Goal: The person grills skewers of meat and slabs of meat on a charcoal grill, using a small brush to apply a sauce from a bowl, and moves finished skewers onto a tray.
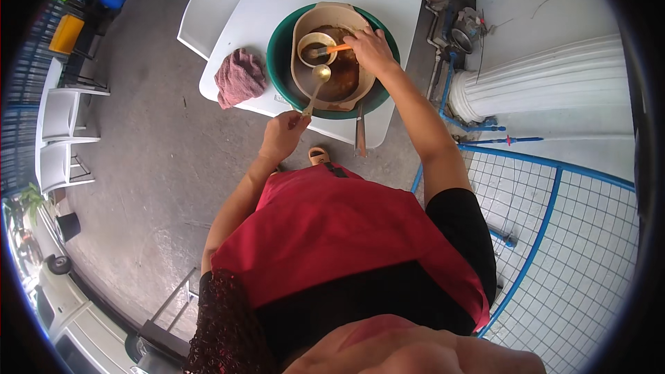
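My left hand (287, 134) grips the handle end of a metal spoon (321, 74), whose bowl hangs over a cream-coloured basin (301, 79). In my right hand (372, 50) is a brush with an orange handle (338, 48). Its bristles dip into a small pale bowl (317, 37) holding dark liquid. That bowl sits inside the cream basin, where brown sauce-like liquid (340, 80) covers the bottom. The cream basin rests in a larger green basin (279, 85). A knife-like utensil (360, 132) leans over the green rim, its far end hidden.
A white table (241, 36) carries the basins and a crumpled mauve cloth (239, 79). White chairs (215, 8) stand at its left. To the right are a white fluted column (540, 75), blue pipes (446, 88) and a blue-framed wire mesh panel (558, 208).
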Demonstrator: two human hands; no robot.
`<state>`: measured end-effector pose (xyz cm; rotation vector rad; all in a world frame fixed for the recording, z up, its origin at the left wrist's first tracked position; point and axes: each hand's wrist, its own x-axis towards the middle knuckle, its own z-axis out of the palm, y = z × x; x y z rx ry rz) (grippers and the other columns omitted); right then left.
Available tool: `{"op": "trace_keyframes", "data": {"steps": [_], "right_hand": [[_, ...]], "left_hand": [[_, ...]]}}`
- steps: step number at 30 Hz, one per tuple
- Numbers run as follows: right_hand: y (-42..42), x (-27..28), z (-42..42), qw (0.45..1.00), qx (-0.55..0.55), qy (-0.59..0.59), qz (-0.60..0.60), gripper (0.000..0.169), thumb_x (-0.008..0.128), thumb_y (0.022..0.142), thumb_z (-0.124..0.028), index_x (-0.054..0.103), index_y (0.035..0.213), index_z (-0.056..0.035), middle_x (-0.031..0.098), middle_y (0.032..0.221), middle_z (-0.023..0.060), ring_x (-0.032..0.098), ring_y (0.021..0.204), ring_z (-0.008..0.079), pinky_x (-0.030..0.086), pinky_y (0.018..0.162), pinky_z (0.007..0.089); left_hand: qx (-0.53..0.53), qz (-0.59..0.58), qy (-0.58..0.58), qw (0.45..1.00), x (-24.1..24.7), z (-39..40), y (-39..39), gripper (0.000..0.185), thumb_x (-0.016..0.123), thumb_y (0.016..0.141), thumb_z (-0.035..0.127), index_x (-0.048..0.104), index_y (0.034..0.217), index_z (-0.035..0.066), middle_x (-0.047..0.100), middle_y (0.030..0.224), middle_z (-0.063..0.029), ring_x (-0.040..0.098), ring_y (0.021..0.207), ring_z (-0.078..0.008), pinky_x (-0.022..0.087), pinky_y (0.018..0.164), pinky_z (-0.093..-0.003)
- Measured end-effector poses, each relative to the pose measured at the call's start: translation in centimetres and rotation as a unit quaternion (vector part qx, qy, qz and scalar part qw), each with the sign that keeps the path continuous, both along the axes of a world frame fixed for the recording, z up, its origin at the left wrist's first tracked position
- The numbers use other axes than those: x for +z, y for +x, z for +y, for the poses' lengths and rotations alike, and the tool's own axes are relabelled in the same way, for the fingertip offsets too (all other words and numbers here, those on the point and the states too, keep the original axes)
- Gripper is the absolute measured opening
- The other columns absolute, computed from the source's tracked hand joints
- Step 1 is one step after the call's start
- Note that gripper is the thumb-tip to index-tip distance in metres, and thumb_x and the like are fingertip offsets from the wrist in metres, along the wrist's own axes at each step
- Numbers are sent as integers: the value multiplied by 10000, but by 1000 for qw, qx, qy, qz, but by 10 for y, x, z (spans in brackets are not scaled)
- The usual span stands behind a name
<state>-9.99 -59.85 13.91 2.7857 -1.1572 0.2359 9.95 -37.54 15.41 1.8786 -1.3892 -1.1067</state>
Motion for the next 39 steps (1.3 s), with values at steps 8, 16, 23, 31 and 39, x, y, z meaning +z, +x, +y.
{"op": "trace_keyframes", "data": {"steps": [8,16,23,31,39], "right_hand": [[-1,37,2,999,24,-6,-37,132,515,824,-105,639,784,-85,595,898,109,634,778,254,447,738,410],[-5,17,2,936,18,190,-296,242,696,751,-64,625,980,-37,628,934,155,639,800,307,501,692,371],[0,-14,27,792,-58,344,-501,248,703,780,-79,610,1001,-18,660,862,98,632,746,144,489,684,254],[-10,-24,29,740,-126,408,-520,239,678,822,-91,613,1040,-17,648,873,80,599,740,108,473,689,214],[-19,-13,14,728,-73,400,-552,205,660,834,-59,617,1027,-6,649,857,63,595,732,91,475,676,211]], "left_hand": [[-67,-219,-14,973,24,-7,-32,294,580,877,322,628,879,32,652,816,-189,630,776,-384,490,697,-460],[-132,-362,-103,917,39,-103,-10,242,581,844,217,609,999,34,624,875,-170,603,911,-355,497,751,-438],[-209,-472,-230,825,-47,-224,11,168,519,829,124,632,931,55,631,884,-99,611,931,-279,477,831,-422],[-282,-390,-24,876,-57,-261,-10,281,558,758,1,629,1019,77,641,1015,-139,607,1011,-304,492,851,-397],[-263,-296,-41,917,-57,-252,11,305,561,767,48,607,1069,38,629,1037,-171,582,1015,-357,465,878,-412]]}}
